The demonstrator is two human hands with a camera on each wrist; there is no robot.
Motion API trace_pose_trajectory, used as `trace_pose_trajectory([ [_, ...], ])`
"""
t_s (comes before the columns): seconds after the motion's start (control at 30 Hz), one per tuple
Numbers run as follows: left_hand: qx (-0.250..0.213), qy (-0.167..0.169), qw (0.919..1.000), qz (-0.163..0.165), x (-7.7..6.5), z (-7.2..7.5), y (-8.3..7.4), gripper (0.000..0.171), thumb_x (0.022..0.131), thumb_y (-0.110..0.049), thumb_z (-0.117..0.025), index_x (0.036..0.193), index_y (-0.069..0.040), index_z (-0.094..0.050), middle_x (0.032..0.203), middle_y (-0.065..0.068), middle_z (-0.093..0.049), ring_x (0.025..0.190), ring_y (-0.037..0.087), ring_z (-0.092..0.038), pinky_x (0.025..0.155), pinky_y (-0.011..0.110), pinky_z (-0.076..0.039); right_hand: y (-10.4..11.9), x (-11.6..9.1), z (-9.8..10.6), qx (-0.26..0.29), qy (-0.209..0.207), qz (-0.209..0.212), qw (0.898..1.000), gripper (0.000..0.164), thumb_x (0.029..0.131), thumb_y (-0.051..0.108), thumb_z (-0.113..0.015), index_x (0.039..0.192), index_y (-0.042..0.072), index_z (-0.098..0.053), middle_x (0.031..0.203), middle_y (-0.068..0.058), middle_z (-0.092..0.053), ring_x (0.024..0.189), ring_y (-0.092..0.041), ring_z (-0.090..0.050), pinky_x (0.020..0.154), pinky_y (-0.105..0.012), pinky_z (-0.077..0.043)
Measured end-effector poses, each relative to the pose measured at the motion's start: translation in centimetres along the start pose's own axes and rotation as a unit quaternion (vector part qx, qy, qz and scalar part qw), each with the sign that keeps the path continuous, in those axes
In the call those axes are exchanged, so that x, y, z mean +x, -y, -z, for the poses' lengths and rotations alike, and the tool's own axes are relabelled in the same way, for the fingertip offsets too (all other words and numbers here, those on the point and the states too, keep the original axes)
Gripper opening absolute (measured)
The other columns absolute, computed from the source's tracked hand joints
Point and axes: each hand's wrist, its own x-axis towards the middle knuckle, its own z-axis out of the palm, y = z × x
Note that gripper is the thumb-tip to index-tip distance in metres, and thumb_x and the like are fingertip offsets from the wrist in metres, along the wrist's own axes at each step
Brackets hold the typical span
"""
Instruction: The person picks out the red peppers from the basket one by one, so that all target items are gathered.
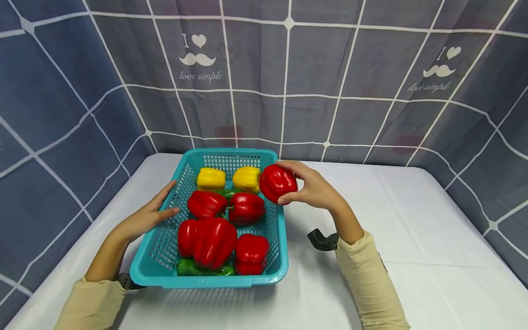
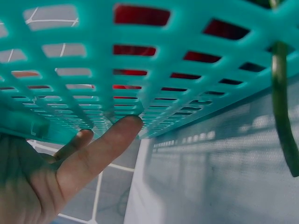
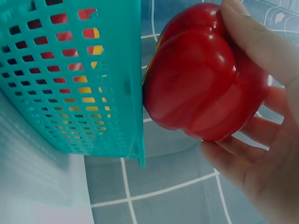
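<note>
My right hand (image 1: pixel 310 185) holds a glossy red bell pepper (image 1: pixel 277 183) by its side, thumb and fingers spread round it. The pepper is at the right rim of a turquoise mesh basket (image 1: pixel 284 238), overlapping that rim in the head view. In the right wrist view the pepper (image 3: pixel 201 74) is beside the basket's edge, its lobed end facing the camera. My left hand (image 1: pixel 144 217) rests along the basket's left rim with its fingers extended. Seen in the left wrist view, straight fingers (image 2: pixel 100 151) lie close against the perforated wall (image 2: pixel 177 39).
Inside the basket are two yellow peppers (image 1: pixel 211 178), several red bell peppers (image 1: pixel 215 243) and green peppers (image 1: pixel 206 268). A thin green stem (image 2: pixel 281 107) pokes through the mesh. White cloth (image 1: pixel 433 229) covers the table; grey checked curtains (image 1: pixel 313 59) enclose its back and sides.
</note>
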Motion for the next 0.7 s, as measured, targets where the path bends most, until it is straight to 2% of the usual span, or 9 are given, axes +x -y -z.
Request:
trace_pose_trajectory([
  [0.33, -0.006, 0.002, 1.0, 0.004, -0.1, 0.0, 0.0, 0.078, 0.093, -0.018, -0.047, 0.147, -0.016, 0.01, 0.151, 0.02, 0.01, 0.127, 0.053, -0.016, 0.08, 0.057, -0.048, -0.6, -0.3, 0.7, -0.012, -0.018, -0.012, 1.0, 0.077, 0.068, 0.023, -0.08, 0.135, 0.016, -0.043, 0.133, -0.005, -0.046, 0.116, -0.023, -0.047, 0.082, -0.039, -0.053],
  [0.7, -0.005, 0.004, 1.0, 0.004, 0.0, 0.0, -0.1, 0.078, 0.093, -0.018, -0.047, 0.147, -0.017, 0.011, 0.151, 0.02, 0.011, 0.126, 0.054, -0.017, 0.077, 0.054, -0.05, -1.4, -0.3, 1.2, -0.031, -0.03, -0.022, 0.999, 0.078, 0.068, 0.02, -0.08, 0.136, 0.013, -0.043, 0.135, -0.008, -0.045, 0.118, -0.028, -0.045, 0.085, -0.045, -0.051],
])
